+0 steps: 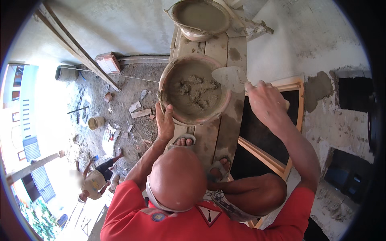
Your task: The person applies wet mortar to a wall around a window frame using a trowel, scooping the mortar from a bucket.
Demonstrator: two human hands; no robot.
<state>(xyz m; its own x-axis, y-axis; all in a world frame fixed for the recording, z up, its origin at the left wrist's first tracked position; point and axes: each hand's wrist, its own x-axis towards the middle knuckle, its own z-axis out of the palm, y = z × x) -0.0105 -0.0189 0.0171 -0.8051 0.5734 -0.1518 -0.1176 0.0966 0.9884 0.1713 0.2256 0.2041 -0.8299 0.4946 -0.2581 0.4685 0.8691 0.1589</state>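
While our left hand (164,124) grips the near left edge of a round basin (227,102), our right hand (268,102) holds a trowel (232,78) out at the basin's right side. The left thumb lies over the rim and the other fingers press close together along the outer wall, so we have the edge pinched between them; the right fingers are curled around the trowel's handle, though we cannot tell how tightly. The pale blade reaches left over the right rim, its tip above the grey mortar (196,94), and we cannot make out whether it touches. That mortar sits lumpy in the middle of the basin, which stands on wooden planks (207,138) just ahead of our feet (184,141). Farther along the planks we see a wide bucket (197,35) filled with grey liquid (201,17). To our right, beyond the planks' edge, a wooden frame (260,155) shows beside a patchy plastered wall (321,124). On the ground to our left lie broken bricks (141,113) near a yellowish bucket (95,123), and lower on that side another person (93,182) in a pale top and dark shorts is well apart from our hands.
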